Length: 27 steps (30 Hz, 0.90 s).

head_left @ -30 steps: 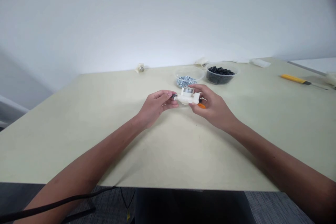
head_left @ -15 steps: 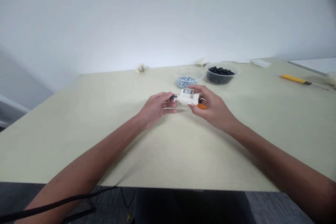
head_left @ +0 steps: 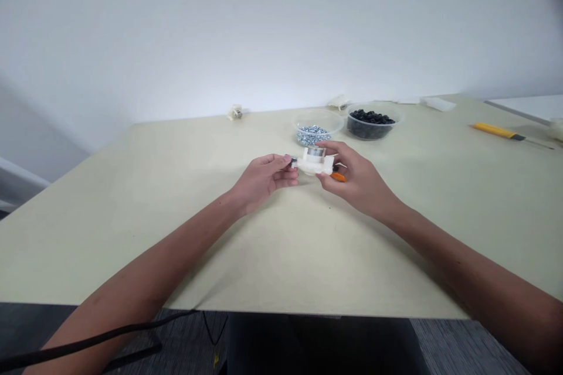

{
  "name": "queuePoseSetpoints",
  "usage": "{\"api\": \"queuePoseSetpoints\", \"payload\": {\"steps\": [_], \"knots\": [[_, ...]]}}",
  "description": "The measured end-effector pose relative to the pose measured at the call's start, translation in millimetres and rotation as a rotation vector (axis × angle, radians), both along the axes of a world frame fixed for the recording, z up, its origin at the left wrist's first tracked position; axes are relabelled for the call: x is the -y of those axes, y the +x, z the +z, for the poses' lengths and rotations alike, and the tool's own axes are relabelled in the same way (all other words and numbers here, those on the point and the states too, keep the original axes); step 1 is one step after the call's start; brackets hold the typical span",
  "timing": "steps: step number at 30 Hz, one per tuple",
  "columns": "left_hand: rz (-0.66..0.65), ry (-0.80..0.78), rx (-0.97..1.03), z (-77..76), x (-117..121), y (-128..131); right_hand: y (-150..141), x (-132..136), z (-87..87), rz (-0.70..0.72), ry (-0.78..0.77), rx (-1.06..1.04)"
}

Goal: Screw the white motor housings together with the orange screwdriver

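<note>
white plastic part (head_left: 314, 165) lay between hands, long axis left-right; right hand (head_left: 356, 179) pinched its right end; left hand (head_left: 264, 177) fingers closed, pinching small dark piece (head_left: 293, 161) at left end.

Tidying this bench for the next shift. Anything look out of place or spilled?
Nothing looks spilled: the silver fasteners sit inside the clear tub and the black pieces inside the dark tub. The one stray is a small white-and-metal part, lying alone near the back edge of the table, away from the tubs.
</note>
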State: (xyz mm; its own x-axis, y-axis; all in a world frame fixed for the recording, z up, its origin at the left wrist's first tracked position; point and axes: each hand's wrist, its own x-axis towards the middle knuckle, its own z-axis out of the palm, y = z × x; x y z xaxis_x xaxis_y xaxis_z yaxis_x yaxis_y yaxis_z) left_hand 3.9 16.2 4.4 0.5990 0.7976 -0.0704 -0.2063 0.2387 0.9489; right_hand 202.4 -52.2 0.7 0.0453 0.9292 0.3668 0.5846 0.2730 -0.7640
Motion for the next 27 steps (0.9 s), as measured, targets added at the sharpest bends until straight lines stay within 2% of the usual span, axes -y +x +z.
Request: {"api": "queuePoseSetpoints", "payload": {"steps": [7, 19, 27], "knots": [[0.053, 0.109, -0.045, -0.4, -1.3, 0.9, 0.8, 0.9, 1.1, -0.009, 0.002, -0.010], [0.071, 0.102, -0.062, -2.2, 0.2, 2.3, 0.5, 2.3, 2.2, -0.007, -0.007, -0.015], [0.150, 0.113, -0.084, -10.3, 1.8, 7.3, -1.7, 1.3, 6.8, 0.027, -0.145, 0.016]]}}
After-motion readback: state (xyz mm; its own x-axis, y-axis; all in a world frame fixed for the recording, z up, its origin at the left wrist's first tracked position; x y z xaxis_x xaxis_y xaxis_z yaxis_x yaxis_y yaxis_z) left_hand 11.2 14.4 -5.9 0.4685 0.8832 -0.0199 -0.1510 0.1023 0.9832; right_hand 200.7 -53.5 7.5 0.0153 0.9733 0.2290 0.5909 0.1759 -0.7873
